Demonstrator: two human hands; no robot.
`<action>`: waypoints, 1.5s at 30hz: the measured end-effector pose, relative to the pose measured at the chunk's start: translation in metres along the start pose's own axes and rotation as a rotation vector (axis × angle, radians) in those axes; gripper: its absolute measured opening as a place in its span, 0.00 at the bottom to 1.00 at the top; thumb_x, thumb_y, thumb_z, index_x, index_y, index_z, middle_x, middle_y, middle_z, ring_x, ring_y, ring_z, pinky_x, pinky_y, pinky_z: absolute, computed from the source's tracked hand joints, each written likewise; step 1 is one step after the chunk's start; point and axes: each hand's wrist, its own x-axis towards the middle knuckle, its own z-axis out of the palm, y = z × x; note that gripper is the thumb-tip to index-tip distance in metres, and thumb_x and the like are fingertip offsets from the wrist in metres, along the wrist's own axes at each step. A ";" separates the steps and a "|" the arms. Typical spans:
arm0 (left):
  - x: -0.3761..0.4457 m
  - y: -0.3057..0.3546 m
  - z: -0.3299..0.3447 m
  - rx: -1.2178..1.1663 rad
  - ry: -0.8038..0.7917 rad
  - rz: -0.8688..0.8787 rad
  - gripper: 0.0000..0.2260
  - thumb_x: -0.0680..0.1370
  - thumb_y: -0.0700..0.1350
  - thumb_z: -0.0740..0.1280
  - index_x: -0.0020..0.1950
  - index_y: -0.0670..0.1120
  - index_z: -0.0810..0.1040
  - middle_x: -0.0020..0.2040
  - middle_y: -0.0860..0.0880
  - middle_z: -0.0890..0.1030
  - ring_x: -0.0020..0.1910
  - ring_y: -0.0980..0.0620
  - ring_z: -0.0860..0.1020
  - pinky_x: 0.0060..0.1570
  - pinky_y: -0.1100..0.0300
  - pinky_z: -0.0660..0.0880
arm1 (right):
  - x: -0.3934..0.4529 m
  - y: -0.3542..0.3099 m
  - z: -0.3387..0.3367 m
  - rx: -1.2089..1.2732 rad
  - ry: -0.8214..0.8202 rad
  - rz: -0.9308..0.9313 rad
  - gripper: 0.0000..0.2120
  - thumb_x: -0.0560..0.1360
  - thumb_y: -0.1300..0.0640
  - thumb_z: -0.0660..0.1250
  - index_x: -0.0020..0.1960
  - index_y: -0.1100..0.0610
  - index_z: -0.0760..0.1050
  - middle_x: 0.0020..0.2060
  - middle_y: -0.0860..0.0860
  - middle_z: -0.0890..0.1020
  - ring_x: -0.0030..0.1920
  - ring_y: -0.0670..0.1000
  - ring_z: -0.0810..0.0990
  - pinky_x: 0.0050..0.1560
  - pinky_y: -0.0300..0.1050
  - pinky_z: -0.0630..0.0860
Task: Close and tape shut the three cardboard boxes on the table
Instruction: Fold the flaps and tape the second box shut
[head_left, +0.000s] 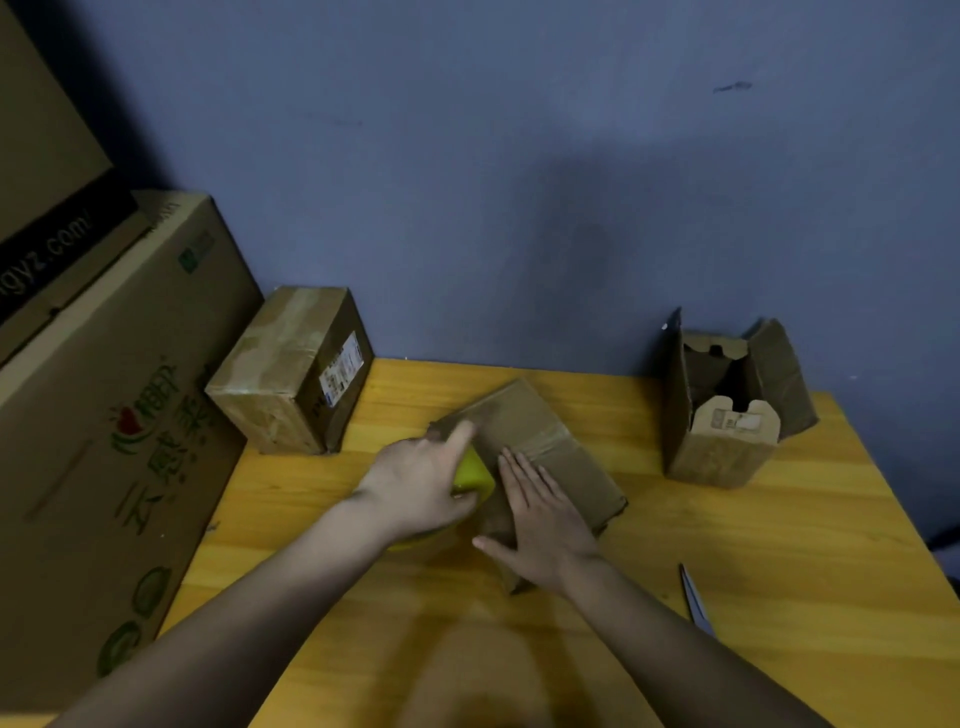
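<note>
The brown cardboard box at far left (291, 371) looks taped; the flat brown box in the middle (545, 452) is being sealed; the open-flapped box at far right (727, 405) remains. The left hand (421, 480) grips the yellow tape roll (475, 475), forefinger on the middle box's left edge; the right hand (540, 514) presses flat, fingers straight, on its near top.

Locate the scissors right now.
Head view: scissors lie on the table at lower right, right of the right forearm, nearer than the open box.
</note>
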 end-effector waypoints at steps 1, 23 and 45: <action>-0.002 -0.003 0.002 -0.080 0.013 -0.035 0.31 0.74 0.60 0.65 0.71 0.51 0.56 0.59 0.45 0.76 0.52 0.42 0.79 0.41 0.55 0.73 | 0.001 -0.001 0.000 0.004 -0.004 0.008 0.48 0.65 0.25 0.35 0.72 0.56 0.25 0.73 0.47 0.30 0.73 0.44 0.29 0.72 0.43 0.30; -0.030 -0.027 0.013 0.144 -0.095 0.030 0.25 0.79 0.64 0.53 0.75 0.61 0.55 0.62 0.46 0.73 0.53 0.46 0.78 0.45 0.57 0.73 | 0.008 -0.015 0.008 -0.037 0.034 0.082 0.35 0.82 0.41 0.47 0.77 0.57 0.33 0.73 0.50 0.30 0.76 0.50 0.32 0.72 0.45 0.32; -0.047 -0.032 0.090 -0.611 0.040 -0.126 0.32 0.72 0.50 0.73 0.70 0.50 0.59 0.63 0.48 0.71 0.56 0.47 0.77 0.44 0.57 0.73 | 0.005 -0.030 -0.006 -0.015 0.017 0.258 0.33 0.82 0.47 0.54 0.78 0.47 0.39 0.78 0.56 0.39 0.77 0.63 0.38 0.74 0.61 0.39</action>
